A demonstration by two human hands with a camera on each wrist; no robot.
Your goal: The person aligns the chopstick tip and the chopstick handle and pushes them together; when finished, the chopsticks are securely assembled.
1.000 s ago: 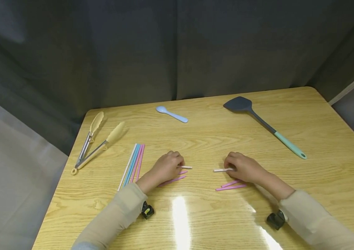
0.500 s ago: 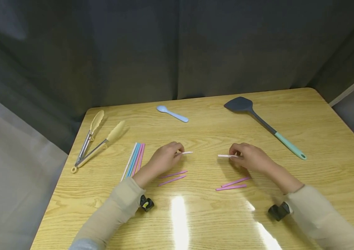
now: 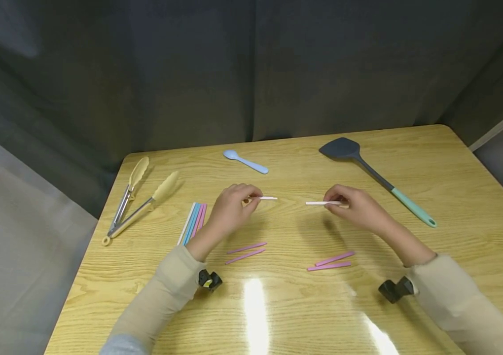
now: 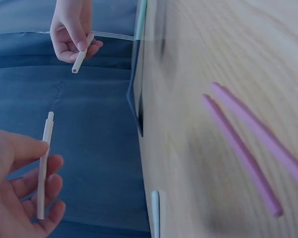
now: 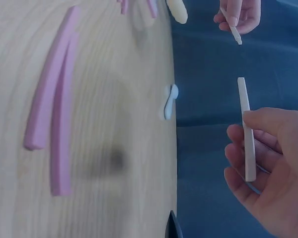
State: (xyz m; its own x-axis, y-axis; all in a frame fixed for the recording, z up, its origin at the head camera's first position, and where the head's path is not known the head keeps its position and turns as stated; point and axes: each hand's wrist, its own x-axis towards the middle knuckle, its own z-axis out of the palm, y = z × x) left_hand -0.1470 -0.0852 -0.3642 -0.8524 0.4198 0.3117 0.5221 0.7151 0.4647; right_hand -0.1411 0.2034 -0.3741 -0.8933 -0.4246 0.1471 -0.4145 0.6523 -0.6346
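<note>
In the head view my left hand (image 3: 233, 209) pinches a thin white stick (image 4: 42, 173) between thumb and fingers; its free end steps down to a narrower tip. Opposite, my right hand (image 3: 360, 211) pinches a second white stick (image 5: 247, 144), whose end looks square and hollow in the left wrist view. Both sticks are raised above the table, their ends facing each other across a gap. Below the left hand lie two thin pink sticks (image 3: 245, 256). Two thicker pink sticks (image 3: 329, 266), touching or nearly so, lie below the right hand.
White, blue and pink sticks (image 3: 193, 222) lie side by side left of the left hand, partly covered by it. Open tongs (image 3: 138, 207) lie at the table's left, a light blue spoon (image 3: 246, 161) at the back, and a spatula (image 3: 376, 176) at the right. Dark curtains (image 3: 251, 74) hang behind.
Both hands have risen from the table and moved away from the body, each carrying its white stick. The pink sticks beneath have come into fuller view and lie where they were.
</note>
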